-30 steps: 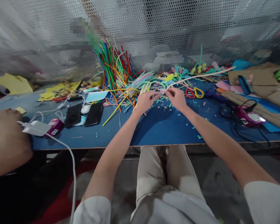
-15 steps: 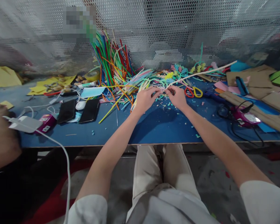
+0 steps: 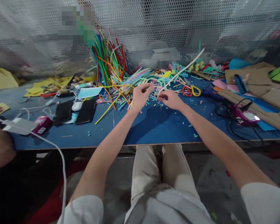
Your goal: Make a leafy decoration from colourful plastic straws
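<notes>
My right hand [image 3: 170,99] pinches the lower end of a long cream pipe cleaner [image 3: 183,71], which slants up to the right toward the mesh. To its left is my left hand [image 3: 140,95], thumb and fingers drawn together at the edge of the pile; what they hold, if anything, is too small to make out. The two hands are a little apart. Loose pastel pipe cleaners [image 3: 140,77] lie just beyond them, with small cut bits scattered around. Scissors with red and yellow handles [image 3: 196,91] rest right of my right hand.
Colourful pipe cleaners [image 3: 107,62] stand bunched against the perforated metal screen [image 3: 163,25]. Two dark phones [image 3: 86,111], a white charger [image 3: 20,126] with its cable and a face mask [image 3: 90,92] are at left. Cardboard [image 3: 252,76] lies at right. Another person's arm [image 3: 0,143] rests at far left.
My hands have moved apart, the right one slightly lower and to the left. The cream pipe cleaner has swung to a steeper slant, its far end shifting left. The view has shifted slightly.
</notes>
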A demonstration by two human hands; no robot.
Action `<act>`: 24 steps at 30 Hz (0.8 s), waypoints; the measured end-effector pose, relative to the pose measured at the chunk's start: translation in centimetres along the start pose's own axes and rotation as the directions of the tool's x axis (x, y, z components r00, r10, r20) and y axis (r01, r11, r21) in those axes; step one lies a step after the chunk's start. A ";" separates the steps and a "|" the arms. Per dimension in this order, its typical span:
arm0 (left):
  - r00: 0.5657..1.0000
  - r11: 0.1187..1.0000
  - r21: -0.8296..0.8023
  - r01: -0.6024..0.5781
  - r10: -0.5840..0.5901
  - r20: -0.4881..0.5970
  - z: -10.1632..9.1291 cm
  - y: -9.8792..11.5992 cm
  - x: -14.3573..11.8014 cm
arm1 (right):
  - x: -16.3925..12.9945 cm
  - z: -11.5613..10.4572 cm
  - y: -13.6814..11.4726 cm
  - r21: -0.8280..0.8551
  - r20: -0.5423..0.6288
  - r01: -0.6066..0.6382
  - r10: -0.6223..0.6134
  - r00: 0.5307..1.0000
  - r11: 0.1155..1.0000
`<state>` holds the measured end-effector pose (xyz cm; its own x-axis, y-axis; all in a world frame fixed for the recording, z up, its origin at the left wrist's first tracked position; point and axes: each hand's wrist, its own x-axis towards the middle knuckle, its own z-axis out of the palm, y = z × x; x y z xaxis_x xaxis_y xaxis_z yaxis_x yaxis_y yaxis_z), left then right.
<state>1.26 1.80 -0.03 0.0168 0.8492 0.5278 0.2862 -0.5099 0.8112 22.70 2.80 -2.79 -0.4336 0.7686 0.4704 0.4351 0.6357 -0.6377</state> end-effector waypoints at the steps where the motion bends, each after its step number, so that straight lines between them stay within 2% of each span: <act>1: 1.000 1.000 -0.002 0.012 -0.012 0.014 0.1 -0.1 -0.1 | 0.0 0.0 0.0 0.005 -0.001 0.006 -0.006 1.000 1.000; 9: 0.994 0.996 0.086 -0.012 0.002 0.111 0.1 -0.1 -0.4 | -0.1 -0.4 -0.1 -0.056 0.021 -0.003 0.004 1.000 0.998; 13: 0.989 1.000 0.026 0.017 -0.021 0.144 0.4 -0.8 -0.3 | 0.0 -0.4 0.3 -0.072 -0.103 -0.011 0.003 0.995 0.997; 18: 0.985 0.998 0.049 0.026 -0.034 0.167 0.4 -0.9 -0.4 | 0.0 -0.2 0.0 0.002 -0.251 0.021 -0.020 0.968 1.000; 21: 0.983 0.997 0.079 0.001 -0.016 0.186 0.4 -0.5 -0.6 | -0.1 0.0 -0.5 0.025 -0.288 0.027 -0.018 0.958 0.999; 24: 0.977 0.987 0.140 -0.082 0.052 0.205 0.4 -0.2 -0.8 | -0.1 0.1 -0.8 0.033 -0.268 0.021 -0.012 0.963 0.999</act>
<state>1.57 1.26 -0.75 0.2274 0.8317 0.5065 0.4152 -0.5533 0.7221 22.33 2.26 -2.40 -0.2108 0.7523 0.6242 0.3999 0.6490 -0.6472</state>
